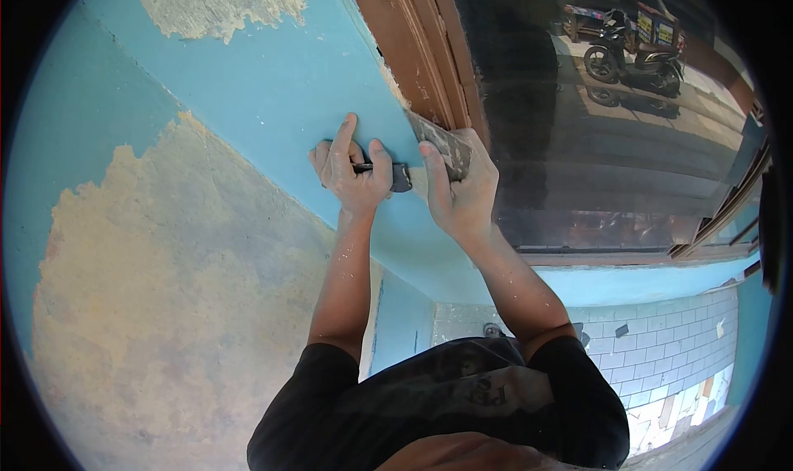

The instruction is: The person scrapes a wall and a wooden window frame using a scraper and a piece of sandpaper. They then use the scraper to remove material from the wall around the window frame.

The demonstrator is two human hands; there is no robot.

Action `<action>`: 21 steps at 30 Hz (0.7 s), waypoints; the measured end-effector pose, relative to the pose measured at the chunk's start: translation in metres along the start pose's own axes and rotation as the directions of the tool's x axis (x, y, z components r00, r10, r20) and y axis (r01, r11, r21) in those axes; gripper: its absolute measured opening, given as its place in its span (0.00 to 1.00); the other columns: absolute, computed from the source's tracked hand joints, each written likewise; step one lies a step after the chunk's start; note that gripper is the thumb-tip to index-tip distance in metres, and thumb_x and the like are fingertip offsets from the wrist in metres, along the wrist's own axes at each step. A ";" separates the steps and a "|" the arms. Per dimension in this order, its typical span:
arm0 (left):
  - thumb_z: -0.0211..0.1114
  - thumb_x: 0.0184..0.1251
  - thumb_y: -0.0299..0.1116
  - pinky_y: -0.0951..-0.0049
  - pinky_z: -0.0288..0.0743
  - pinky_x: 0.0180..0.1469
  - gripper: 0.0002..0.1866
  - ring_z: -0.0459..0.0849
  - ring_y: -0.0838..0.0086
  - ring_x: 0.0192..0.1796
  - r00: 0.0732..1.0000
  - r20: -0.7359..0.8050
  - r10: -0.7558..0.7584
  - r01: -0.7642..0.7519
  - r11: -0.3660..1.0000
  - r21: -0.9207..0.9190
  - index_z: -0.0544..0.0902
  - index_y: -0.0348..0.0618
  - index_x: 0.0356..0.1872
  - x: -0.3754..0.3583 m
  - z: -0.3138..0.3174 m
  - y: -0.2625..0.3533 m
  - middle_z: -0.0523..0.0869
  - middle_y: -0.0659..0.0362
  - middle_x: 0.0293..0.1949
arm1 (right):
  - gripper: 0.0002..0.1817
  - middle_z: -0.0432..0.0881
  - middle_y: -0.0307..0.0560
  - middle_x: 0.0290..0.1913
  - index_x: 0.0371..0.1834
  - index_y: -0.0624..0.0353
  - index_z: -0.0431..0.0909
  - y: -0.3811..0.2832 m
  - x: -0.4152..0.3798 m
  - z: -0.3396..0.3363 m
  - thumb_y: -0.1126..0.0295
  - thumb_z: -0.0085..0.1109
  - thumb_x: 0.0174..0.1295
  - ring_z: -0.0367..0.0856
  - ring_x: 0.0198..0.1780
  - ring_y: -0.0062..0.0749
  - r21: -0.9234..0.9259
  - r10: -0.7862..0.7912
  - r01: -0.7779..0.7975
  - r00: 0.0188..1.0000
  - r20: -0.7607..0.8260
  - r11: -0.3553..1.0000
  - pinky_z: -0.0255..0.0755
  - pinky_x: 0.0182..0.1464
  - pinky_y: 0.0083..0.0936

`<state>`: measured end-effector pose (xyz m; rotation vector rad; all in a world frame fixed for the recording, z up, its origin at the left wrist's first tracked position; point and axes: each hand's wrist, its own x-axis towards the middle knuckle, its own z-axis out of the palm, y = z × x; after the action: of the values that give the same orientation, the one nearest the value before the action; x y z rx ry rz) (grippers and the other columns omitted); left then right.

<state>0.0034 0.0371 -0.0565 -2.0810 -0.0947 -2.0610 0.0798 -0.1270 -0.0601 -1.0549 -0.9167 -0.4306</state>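
My left hand [351,173] is closed around the dark handle of a putty knife [401,178], its index finger raised away from the grip. The knife's pale blade points right, toward my right hand [468,197]. That hand grips a thin grey plate smeared with whitish filler [442,143], thumb on the near face and fingers behind it. The plate's upper corner is right at the edge of the brown window frame [425,54]. Both hands are close to the light blue wall [281,124]. Whitish specks dot my forearms.
Rough, pale bare patches show on the blue wall [165,273] at the left and at the top. Dark window glass [570,165] on the right reflects a parked motorbike [632,58]. Below lies a tiled floor [661,351] with small scraps on it.
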 end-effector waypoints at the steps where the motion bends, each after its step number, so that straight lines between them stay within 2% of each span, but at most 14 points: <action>1: 0.67 0.71 0.41 0.70 0.57 0.39 0.22 0.63 0.78 0.26 1.000 -0.003 0.002 -0.002 1.000 -0.005 0.85 0.39 0.60 0.000 0.003 0.000 0.65 0.73 0.17 | 0.08 0.83 0.56 0.39 0.46 0.67 0.85 0.000 -0.002 -0.001 0.75 0.67 0.68 0.85 0.37 0.49 0.029 0.026 -0.026 1.000 0.001 0.999 0.79 0.40 0.34; 8: 0.67 0.70 0.40 0.70 0.57 0.39 0.22 0.62 0.78 0.26 1.000 -0.024 0.000 0.000 1.000 0.000 0.86 0.39 0.60 -0.001 0.004 0.000 0.65 0.73 0.16 | 0.07 0.83 0.56 0.39 0.45 0.67 0.85 0.000 0.004 0.005 0.76 0.67 0.67 0.86 0.37 0.48 -0.032 -0.019 0.019 1.000 -0.015 0.999 0.79 0.40 0.34; 11: 0.67 0.69 0.40 0.70 0.57 0.39 0.22 0.63 0.78 0.27 1.000 -0.019 -0.005 0.005 1.000 0.000 0.86 0.39 0.59 -0.001 0.001 0.001 0.66 0.73 0.16 | 0.10 0.84 0.54 0.43 0.50 0.66 0.86 0.004 -0.004 0.004 0.77 0.67 0.68 0.86 0.40 0.46 -0.038 -0.065 0.065 0.998 -0.002 0.997 0.80 0.42 0.34; 13: 0.68 0.69 0.40 0.70 0.57 0.39 0.22 0.63 0.77 0.27 1.000 -0.016 -0.010 0.010 1.000 -0.002 0.86 0.39 0.59 -0.001 0.002 0.002 0.66 0.73 0.16 | 0.16 0.85 0.50 0.47 0.58 0.64 0.85 -0.002 -0.002 0.006 0.81 0.64 0.66 0.84 0.47 0.42 -0.210 -0.214 0.205 0.977 -0.023 0.956 0.79 0.49 0.32; 14: 0.68 0.69 0.40 0.70 0.57 0.39 0.22 0.63 0.77 0.27 1.000 -0.014 -0.018 0.018 1.000 -0.006 0.86 0.39 0.59 -0.002 0.002 0.002 0.66 0.73 0.17 | 0.16 0.85 0.50 0.47 0.58 0.64 0.85 -0.003 -0.001 0.004 0.81 0.64 0.66 0.84 0.47 0.42 -0.210 -0.211 0.202 0.977 -0.023 0.957 0.79 0.49 0.32; 16: 0.68 0.69 0.40 0.70 0.57 0.40 0.22 0.63 0.77 0.28 1.000 -0.009 -0.026 0.026 1.000 -0.007 0.86 0.39 0.59 -0.003 0.000 0.002 0.66 0.73 0.17 | 0.28 0.86 0.47 0.54 0.62 0.59 0.85 -0.004 -0.002 0.000 0.85 0.65 0.54 0.82 0.50 0.44 -0.278 -0.226 0.244 0.970 0.095 0.929 0.79 0.51 0.35; 17: 0.68 0.69 0.40 0.70 0.57 0.40 0.22 0.63 0.77 0.28 0.999 0.005 -0.034 0.034 0.999 -0.008 0.86 0.40 0.59 -0.004 -0.001 0.002 0.66 0.73 0.17 | 0.28 0.86 0.47 0.54 0.62 0.59 0.85 -0.004 -0.005 -0.001 0.85 0.65 0.54 0.82 0.50 0.44 -0.276 -0.226 0.244 0.970 0.094 0.930 0.79 0.51 0.35; 19: 0.68 0.69 0.40 0.70 0.57 0.41 0.22 0.63 0.77 0.28 0.999 0.014 -0.040 0.040 0.999 -0.012 0.86 0.40 0.59 -0.004 0.000 0.003 0.67 0.73 0.17 | 0.33 0.86 0.44 0.58 0.61 0.56 0.87 -0.003 -0.007 -0.003 0.86 0.64 0.46 0.81 0.49 0.43 -0.289 -0.228 0.251 0.967 0.112 0.924 0.79 0.51 0.34; 21: 0.68 0.69 0.39 0.70 0.57 0.42 0.22 0.63 0.77 0.29 0.997 -0.018 -0.076 0.076 0.997 -0.004 0.86 0.40 0.60 -0.007 0.003 0.006 0.67 0.73 0.17 | 0.34 0.86 0.43 0.58 0.60 0.55 0.87 -0.004 -0.001 0.001 0.86 0.65 0.44 0.81 0.48 0.42 -0.286 -0.245 0.264 0.964 0.102 0.921 0.79 0.50 0.33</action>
<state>0.0074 0.0328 -0.0641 -2.0911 -0.1702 -2.1239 0.0764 -0.1282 -0.0587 -1.2326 -1.0746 -0.7747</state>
